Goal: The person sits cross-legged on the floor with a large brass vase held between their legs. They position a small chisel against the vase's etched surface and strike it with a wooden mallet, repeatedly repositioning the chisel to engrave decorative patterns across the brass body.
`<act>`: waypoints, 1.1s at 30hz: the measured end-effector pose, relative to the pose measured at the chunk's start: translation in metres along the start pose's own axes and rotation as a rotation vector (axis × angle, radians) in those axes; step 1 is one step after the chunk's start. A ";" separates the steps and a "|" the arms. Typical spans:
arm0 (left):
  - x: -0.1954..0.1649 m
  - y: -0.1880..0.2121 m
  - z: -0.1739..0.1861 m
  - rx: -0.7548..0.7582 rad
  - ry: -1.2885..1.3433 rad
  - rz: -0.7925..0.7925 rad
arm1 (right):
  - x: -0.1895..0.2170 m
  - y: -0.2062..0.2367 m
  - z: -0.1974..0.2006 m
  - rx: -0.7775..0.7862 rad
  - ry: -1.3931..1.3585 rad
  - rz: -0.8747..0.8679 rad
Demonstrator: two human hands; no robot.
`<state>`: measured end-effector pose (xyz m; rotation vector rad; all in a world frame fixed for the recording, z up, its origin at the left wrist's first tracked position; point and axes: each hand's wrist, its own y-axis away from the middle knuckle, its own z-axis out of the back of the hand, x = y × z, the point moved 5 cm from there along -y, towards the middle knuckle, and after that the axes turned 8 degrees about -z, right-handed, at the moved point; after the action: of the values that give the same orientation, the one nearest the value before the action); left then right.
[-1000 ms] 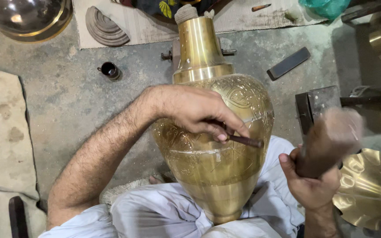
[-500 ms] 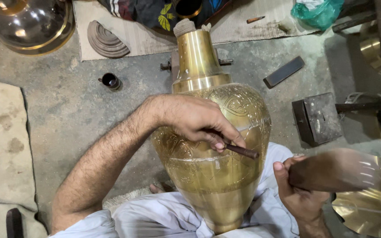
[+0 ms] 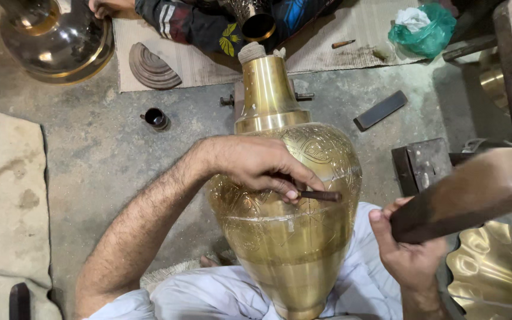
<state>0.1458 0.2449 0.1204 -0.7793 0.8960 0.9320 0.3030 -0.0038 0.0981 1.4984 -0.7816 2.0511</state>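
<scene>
Brass fills the middle of the view: a big engraved brass vase (image 3: 288, 225) lies across the person's lap in white cloth, its neck pointing to twelve o'clock, its foot at six. The left hand (image 3: 256, 166) rests on the vase's belly, fingers pinched around a short dark chisel (image 3: 320, 195) whose tip pokes out toward three o'clock and sits against the engraved metal. Down at four o'clock, the right hand (image 3: 407, 252) is clenched on the handle of a dark wooden mallet (image 3: 475, 192), the head blurred and raised toward three o'clock, apart from the chisel.

Around the floor: a small dark cup (image 3: 156, 118) at ten o'clock from the vase, a flat dark block (image 3: 380, 110) at two o'clock, and a metal block (image 3: 422, 166) at three. A scalloped brass dish (image 3: 493, 272) gleams at the five o'clock corner. Up at eleven o'clock stands a rounded shiny metal vessel (image 3: 60, 38), with a ribbed disc (image 3: 149, 68) just beside it on a mat. A green bag (image 3: 425, 26) sits at one o'clock. Another person's patterned dark sleeve (image 3: 202, 24) lies along twelve o'clock.
</scene>
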 end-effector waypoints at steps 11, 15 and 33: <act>-0.004 0.008 0.001 -0.088 -0.058 -0.062 | 0.017 -0.011 -0.016 0.037 0.561 0.213; 0.000 0.012 -0.002 -0.104 -0.065 0.032 | 0.019 -0.025 -0.012 0.093 0.439 0.020; -0.006 0.025 -0.007 -0.287 -0.068 0.036 | 0.051 -0.051 -0.022 0.262 0.830 0.348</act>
<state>0.1190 0.2469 0.1181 -0.9720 0.7268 1.1283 0.3077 0.0509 0.1502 0.4967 -0.4529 2.7943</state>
